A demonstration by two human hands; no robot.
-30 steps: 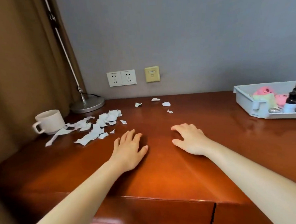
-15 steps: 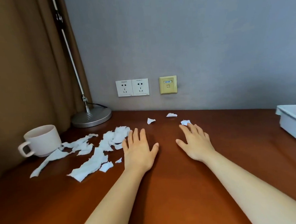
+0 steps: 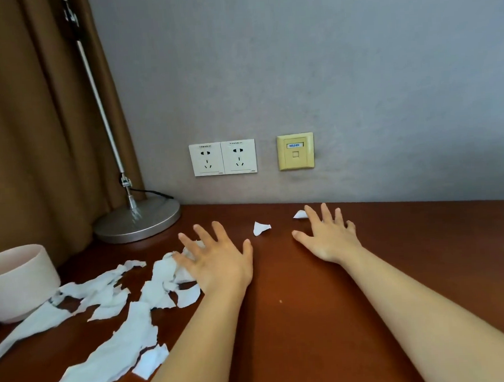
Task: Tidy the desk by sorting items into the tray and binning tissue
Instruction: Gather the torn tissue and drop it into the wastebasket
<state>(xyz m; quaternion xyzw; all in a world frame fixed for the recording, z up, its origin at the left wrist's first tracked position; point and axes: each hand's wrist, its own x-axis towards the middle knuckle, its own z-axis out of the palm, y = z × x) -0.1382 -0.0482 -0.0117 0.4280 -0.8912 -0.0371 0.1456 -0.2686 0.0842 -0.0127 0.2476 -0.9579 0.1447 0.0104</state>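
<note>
Torn white tissue-paper strips are lying by the left edge of the reddish-brown wooden desk. Left hand, fingers splayed, is touching the pile's fringe, apparently not gripping. The right hand, spread and empty, is resting near the back edge. Tissue judged featherlight, limp, tear-prone: bunch mid-pile.

a hotel-like room: wooden desk, curtain, lamp, wall sockets.

The one head-worn camera is looking forward and slightly down from close over the desk, facing the double wall socket nearly head-on, and is taking in the grey wall above that socket and the same desk below it.
</note>
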